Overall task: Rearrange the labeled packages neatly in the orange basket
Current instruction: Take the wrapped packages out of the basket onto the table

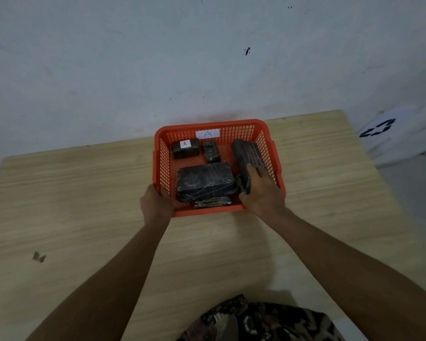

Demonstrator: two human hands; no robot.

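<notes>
An orange mesh basket [234, 125] with a white "A" label [207, 133] on its far wall stands on the wooden table. Inside lie several dark wrapped packages: one with an "A" sticker [185, 148] at the far left, a small one [211, 151] beside it, a large flat one [205, 180] in the middle over a thin one [213, 202], and a long one [247, 155] tilted against the right wall. My left hand [156, 204] grips the basket's near-left rim. My right hand [261, 190] holds the near end of the long package.
The light wooden table [84, 205] runs up to a pale wall behind the basket. A small dark mark [39, 256] sits on the table at the left. A white sheet with black marks [379, 129] lies beyond the table's right corner. Patterned clothing [256, 321] shows at the bottom.
</notes>
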